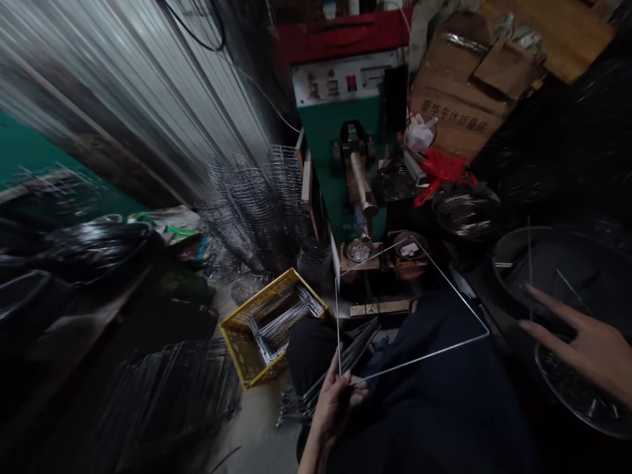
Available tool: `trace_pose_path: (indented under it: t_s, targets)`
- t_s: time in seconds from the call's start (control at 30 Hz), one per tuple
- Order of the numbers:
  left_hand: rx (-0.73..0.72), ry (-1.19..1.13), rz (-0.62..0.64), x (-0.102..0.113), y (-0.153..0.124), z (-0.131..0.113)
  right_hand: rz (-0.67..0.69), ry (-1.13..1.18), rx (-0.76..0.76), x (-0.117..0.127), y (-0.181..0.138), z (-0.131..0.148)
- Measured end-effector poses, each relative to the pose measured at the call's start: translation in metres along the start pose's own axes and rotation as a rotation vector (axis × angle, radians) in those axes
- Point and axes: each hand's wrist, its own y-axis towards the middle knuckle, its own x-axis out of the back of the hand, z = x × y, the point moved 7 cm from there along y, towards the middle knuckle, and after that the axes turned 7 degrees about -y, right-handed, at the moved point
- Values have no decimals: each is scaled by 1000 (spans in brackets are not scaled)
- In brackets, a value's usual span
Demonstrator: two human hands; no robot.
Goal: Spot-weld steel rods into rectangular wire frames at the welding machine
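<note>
My left hand [336, 401] is closed on one corner of a thin wire frame [419, 361]. The four-sided frame tilts up over my dark-clothed lap, its far corner near the machine's work area. At the right, my right hand [580, 345] reaches over a wide dark basin [508, 247], finger and thumb apart. A thin upright rod [530, 257] shows right by those fingertips; whether they touch it I cannot tell. Ahead stands a green machine [320, 138] with a copper-coloured arm [362, 181] pointing down to a small round dish [359, 250].
A yellow crate [232, 342] with bent wire pieces sits left of my legs. Stacked wire racks [247, 204] stand behind it. More wire frames [172, 395] lie at lower left. A round tray [557, 388] is under my right hand. Cardboard boxes [454, 92] lean at the back right.
</note>
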Motion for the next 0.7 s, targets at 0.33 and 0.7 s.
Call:
trace_pose_path:
  t_s: [0.33, 0.7]
  targets:
    - [-24, 80, 91, -6, -3, -4, 224, 127, 606, -49, -38, 117]
    - [-9, 91, 137, -14, -1, 0, 495, 180, 736, -112, -61, 170]
